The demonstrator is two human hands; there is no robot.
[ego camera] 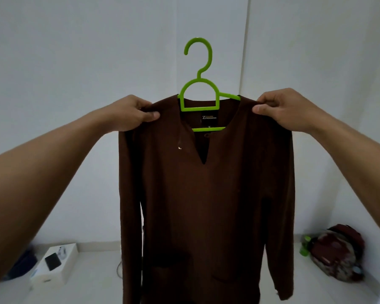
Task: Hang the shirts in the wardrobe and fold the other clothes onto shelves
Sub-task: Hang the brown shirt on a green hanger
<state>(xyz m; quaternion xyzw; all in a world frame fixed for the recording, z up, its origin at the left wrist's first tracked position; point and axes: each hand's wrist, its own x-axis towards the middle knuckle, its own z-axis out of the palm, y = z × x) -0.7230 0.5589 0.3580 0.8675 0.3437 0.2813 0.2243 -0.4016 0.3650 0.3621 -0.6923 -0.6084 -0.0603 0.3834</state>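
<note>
A long-sleeved brown shirt (206,205) hangs in front of me on a bright green plastic hanger (199,84), whose hook rises free above the collar. My left hand (132,113) pinches the shirt's left shoulder. My right hand (281,108) pinches the right shoulder. Both arms are stretched out, holding the shirt up before a white wall. The hanger's arms are mostly hidden inside the shirt. No wardrobe is in view.
On the white floor at lower left lies a white box (59,264) with a dark phone on it. At lower right sits a dark red patterned bag (336,253) with a green bottle (305,245) beside it. A wall corner runs behind the shirt.
</note>
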